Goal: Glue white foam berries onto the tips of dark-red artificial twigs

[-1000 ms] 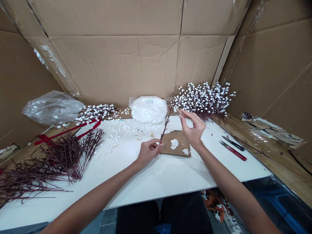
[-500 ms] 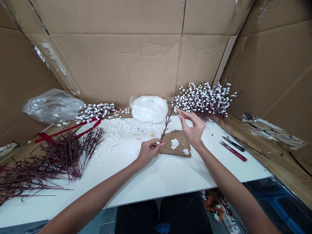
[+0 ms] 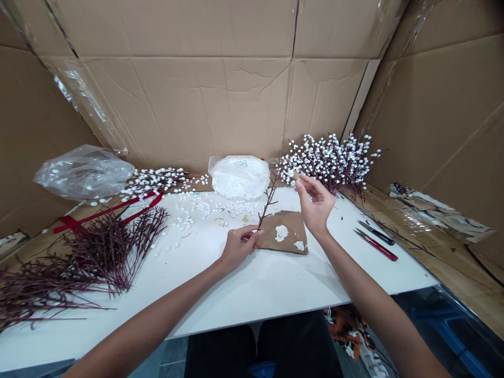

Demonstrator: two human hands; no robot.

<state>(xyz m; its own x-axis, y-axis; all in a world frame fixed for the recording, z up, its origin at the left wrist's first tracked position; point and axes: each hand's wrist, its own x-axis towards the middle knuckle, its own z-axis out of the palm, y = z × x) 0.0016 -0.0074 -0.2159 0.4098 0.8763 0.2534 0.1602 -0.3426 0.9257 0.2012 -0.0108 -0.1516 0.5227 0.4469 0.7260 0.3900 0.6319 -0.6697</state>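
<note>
My left hand (image 3: 239, 245) pinches the lower end of a bare brown artificial twig (image 3: 268, 200), which leans up and away over the table. To the right of the twig, my right hand (image 3: 318, 209) holds a small tan piece, perhaps cardboard (image 3: 296, 176), between thumb and fingertips, with some white on its end. The piece is apart from the twig's branches. Beneath both hands lies a brown cardboard sheet (image 3: 268, 242) bearing two patches of white paste (image 3: 281, 233).
Bare twigs (image 3: 106, 247) and a red ribbon (image 3: 106, 211) lie left. Behind are a clear bag (image 3: 84, 173), a bag of white foam balls (image 3: 240, 177), scattered balls and white-berried branches (image 3: 331, 160). Black snips (image 3: 378, 232) and red snips (image 3: 378, 247) lie right.
My right hand has moved a little to the right, away from the twig, with the tan piece still in its fingers. My left hand keeps its hold on the twig.
</note>
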